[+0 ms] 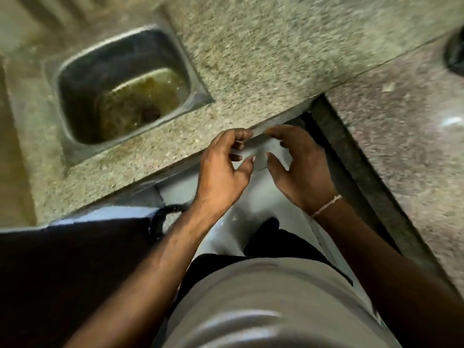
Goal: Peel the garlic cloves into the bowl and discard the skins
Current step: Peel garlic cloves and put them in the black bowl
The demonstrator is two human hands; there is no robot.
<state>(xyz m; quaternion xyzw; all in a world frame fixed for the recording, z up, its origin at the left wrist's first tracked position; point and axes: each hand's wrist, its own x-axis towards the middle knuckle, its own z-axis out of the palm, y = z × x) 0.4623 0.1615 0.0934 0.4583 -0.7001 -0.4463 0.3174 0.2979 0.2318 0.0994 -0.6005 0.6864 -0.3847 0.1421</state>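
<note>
The left hand and the right hand hang side by side just off the front edge of the desk, close together but not touching. Both are loosely open: the fingers bend softly inward, thumbs apart from them, and nothing shows inside either one. Blur softens the fingertips, so a scrap of skin between them could not be told. The left fingertips sit over the desk's pale front lip; whether they touch it is unclear. A thin, light thread bracelet circles the right wrist.

No garlic, bowl or skins can be made out anywhere in view.

The desk is speckled stone, grainy beige and grey, with a straight edge running diagonally past the hands. Beyond the left hand, set into the stone, is a rectangular steel sink with rounded corners; brownish, murky water lies in its bottom around a dark drain. Beside the right hand, past a dark border strip, the floor is mottled, polished stone. Below the hands are the person's grey shirt and dark trousers.
</note>
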